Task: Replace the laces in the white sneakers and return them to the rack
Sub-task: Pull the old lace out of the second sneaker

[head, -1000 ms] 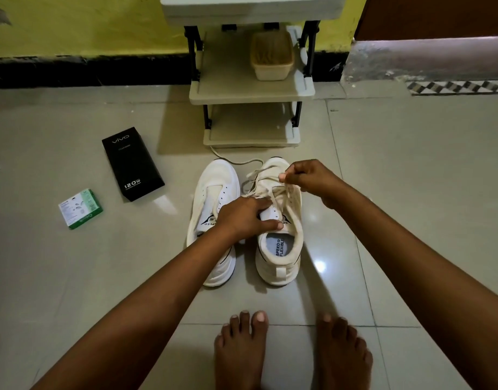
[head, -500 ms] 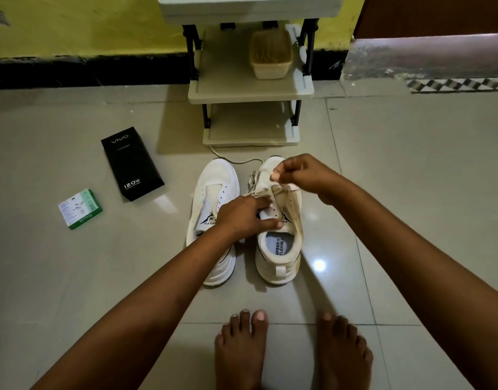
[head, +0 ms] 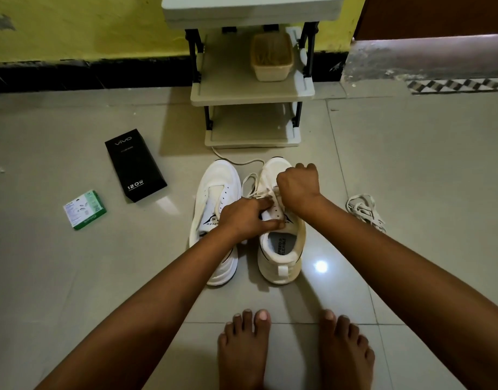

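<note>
Lying on floor tiles: green carton [head: 85, 209]; black box [head: 135, 165]; unlaced left sneaker [head: 217, 192]; left hand [head: 246, 218] gripping right sneaker's [head: 281, 249] tongue; right hand [head: 298, 187] clenched on its lace [head: 249, 181]; loose lace bundle [head: 364, 209]. Rack [head: 252, 88] beyond.

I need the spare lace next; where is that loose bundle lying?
In the head view, the lace bundle lies on the floor tiles right of the right sneaker, just beyond the right forearm.
</note>
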Demonstrator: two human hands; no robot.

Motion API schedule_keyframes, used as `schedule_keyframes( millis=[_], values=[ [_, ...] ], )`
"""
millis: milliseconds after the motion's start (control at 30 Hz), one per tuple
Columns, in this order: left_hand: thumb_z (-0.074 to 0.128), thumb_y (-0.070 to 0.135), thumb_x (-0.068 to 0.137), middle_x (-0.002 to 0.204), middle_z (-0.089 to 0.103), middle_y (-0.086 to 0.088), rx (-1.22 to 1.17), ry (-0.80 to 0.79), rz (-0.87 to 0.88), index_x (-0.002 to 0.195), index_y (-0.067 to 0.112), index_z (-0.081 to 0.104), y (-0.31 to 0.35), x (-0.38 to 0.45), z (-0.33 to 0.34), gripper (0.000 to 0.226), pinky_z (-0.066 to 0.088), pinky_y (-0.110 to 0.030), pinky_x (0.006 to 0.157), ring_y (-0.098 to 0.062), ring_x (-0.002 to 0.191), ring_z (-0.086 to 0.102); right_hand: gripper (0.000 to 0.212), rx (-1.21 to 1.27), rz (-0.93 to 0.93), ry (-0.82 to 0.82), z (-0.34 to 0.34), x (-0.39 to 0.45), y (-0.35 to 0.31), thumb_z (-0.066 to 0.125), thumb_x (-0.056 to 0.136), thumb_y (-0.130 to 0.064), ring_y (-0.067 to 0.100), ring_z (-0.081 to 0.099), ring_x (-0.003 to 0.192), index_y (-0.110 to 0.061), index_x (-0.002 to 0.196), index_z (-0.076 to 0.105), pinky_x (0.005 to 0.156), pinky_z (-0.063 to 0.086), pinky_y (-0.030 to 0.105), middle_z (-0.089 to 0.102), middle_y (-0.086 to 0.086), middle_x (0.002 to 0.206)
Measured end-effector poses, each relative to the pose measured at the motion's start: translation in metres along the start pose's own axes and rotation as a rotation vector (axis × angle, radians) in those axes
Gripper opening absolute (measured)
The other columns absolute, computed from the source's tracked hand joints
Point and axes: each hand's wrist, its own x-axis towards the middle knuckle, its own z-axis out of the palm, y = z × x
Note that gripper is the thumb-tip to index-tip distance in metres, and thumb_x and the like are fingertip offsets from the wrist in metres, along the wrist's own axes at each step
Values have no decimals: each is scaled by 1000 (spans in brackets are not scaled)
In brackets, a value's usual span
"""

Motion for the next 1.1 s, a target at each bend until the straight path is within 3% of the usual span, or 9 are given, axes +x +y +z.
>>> schedule_keyframes(
  millis=[100, 267, 400, 467, 600, 700, 833, 967, 1100],
  values=[
    [59, 63, 78, 124, 61, 0, -2, -16, -7, 136, 33, 45, -1, 0, 1, 67, 41, -28, 81, -22, 116, 53, 18, 98, 9, -11, 1, -1, 6, 54, 87, -13, 24, 57, 102, -11, 103, 63, 82, 38, 31, 64, 7, 107],
    [59, 63, 78, 136, 53, 2, 5, -23, 7, 137, 33, 44, -4, 1, 2, 68, 41, -31, 90, -22, 123, 49, 13, 1018, 72, -331, -16, -1, 37, 71, 81, -15, 14, 52, 70, -8, 72, 65, 59, 38, 21, 57, 1, 68],
    [59, 64, 77, 132, 56, 2, 3, -16, 18, 136, 35, 46, -5, 2, 2, 67, 41, -30, 87, -21, 120, 51, 14, 1223, 95, -302, -18, -5, 42, 70, 83, -16, 11, 50, 69, -11, 71, 63, 59, 39, 19, 58, 0, 69],
    [59, 64, 77, 134, 55, 3, 7, -18, 14, 136, 35, 45, -5, 2, 3, 67, 41, -31, 88, -21, 122, 50, 12, 1044, 102, -266, -8, -2, 37, 70, 83, -21, 17, 55, 82, -11, 84, 66, 64, 40, 23, 60, 1, 81],
    [59, 63, 78, 124, 61, 1, 5, -3, 20, 132, 34, 50, -3, 1, 3, 62, 41, -29, 79, -22, 115, 54, 43, 252, 89, -265, 4, 0, 13, 65, 81, -41, 23, 51, 112, -21, 118, 60, 84, 40, 31, 57, 4, 120],
    [59, 61, 79, 121, 62, -1, 3, -5, 18, 133, 33, 48, -1, -1, 2, 62, 41, -29, 79, -21, 113, 54, 37, 106, 96, -145, 4, 3, 4, 60, 85, -30, 23, 47, 117, -17, 120, 55, 92, 36, 32, 57, 6, 121],
    [57, 62, 80, 128, 57, -2, 39, -11, 5, 138, 32, 43, -1, -2, 3, 67, 42, -31, 85, -22, 118, 52, 19, 118, 41, 31, 8, 2, 5, 55, 87, -16, 24, 54, 104, -11, 103, 64, 85, 37, 31, 64, 8, 107],
    [57, 63, 80, 135, 53, -1, 45, -25, -3, 139, 31, 42, -1, 0, 5, 69, 41, -31, 90, -22, 125, 47, 20, 718, 229, -122, 8, 3, 26, 69, 83, -28, 22, 56, 85, -9, 89, 69, 70, 40, 28, 62, 5, 87],
    [57, 62, 79, 131, 56, 1, 30, -23, 8, 136, 31, 45, -1, -1, 3, 66, 40, -29, 84, -21, 121, 49, 23, 1417, 238, -167, -23, -8, 22, 64, 87, -21, 8, 49, 71, 0, 97, 67, 63, 37, 20, 57, -2, 75]
  ],
)
